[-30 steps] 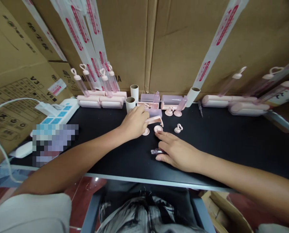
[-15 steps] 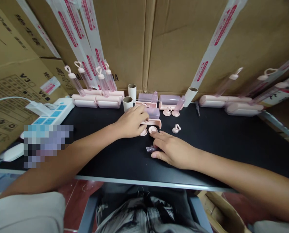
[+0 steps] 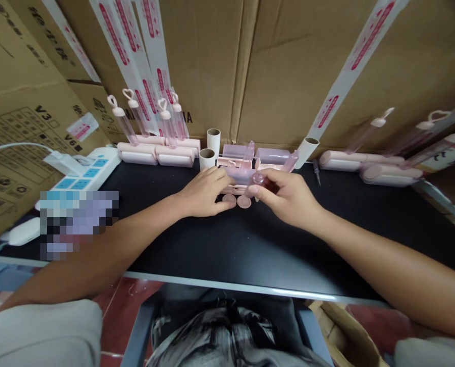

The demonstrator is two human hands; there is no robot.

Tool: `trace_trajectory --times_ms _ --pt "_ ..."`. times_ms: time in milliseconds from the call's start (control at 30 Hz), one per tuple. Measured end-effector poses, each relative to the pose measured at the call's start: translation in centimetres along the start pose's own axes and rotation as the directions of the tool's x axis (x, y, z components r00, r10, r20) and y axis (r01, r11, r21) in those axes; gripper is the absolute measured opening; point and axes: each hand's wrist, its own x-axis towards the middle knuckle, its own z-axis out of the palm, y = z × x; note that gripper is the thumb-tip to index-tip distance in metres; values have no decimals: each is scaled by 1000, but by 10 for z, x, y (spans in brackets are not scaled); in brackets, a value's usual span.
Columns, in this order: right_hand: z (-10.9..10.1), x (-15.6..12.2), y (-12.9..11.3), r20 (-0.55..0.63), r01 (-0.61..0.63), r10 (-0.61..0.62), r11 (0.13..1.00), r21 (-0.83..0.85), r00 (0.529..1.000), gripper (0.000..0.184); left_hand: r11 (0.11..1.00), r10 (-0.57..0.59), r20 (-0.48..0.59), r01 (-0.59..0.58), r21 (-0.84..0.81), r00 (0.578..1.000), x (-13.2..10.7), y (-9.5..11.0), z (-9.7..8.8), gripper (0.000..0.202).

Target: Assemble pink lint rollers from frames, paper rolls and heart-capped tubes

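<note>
My left hand (image 3: 204,192) rests on the black table (image 3: 227,244), its fingers curled on the left end of a pink holder (image 3: 239,177) with a clear lilac top. My right hand (image 3: 288,196) is lifted off the table. Its thumb and fingers pinch a small clear tube (image 3: 258,179) right at the holder's right end. Two round pink caps (image 3: 237,201) lie on the table just below the holder, between my hands.
Pink holders with upright heart-topped tubes (image 3: 156,153) line the back edge against cardboard boxes. Two cardboard tube cores (image 3: 211,149) stand behind my left hand, another (image 3: 305,151) leans at the right beside a screwdriver (image 3: 317,172). A white power strip (image 3: 85,171) lies at the left.
My right hand picked the small clear tube up off the table and carried it up to the holder. My left hand stayed on the holder.
</note>
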Motion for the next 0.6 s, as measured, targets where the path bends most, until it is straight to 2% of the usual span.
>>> trace_trajectory --times_ms 100,167,233,300,333,400,500,600 --pt "15 13 -2 95 -59 48 992 114 994 38 965 -66 -118 33 -261 991 1 9 -1 51" --pt "21 16 -3 148 -85 54 972 217 988 33 923 -139 -111 89 -374 984 2 13 -1 51" --pt "15 16 -1 150 -96 58 960 264 987 37 903 -200 -76 154 -401 977 2 13 0 45" --pt "-3 12 5 87 -83 72 988 129 994 42 901 -248 -65 205 -383 967 2 9 2 37" --pt "-15 9 10 48 -85 86 996 -18 995 40 899 -262 -64 219 -380 963 2 7 3 34" --pt "-37 0 25 40 -126 143 951 -283 989 33 891 -271 -51 231 -391 961 3 2 6 31" --pt "-53 -18 49 174 -161 265 875 -457 948 32 902 -258 -39 226 -368 966 5 -4 8 28" --pt "-48 -33 63 253 -170 321 860 -481 912 24 942 -257 -69 234 -241 964 6 -4 7 29"
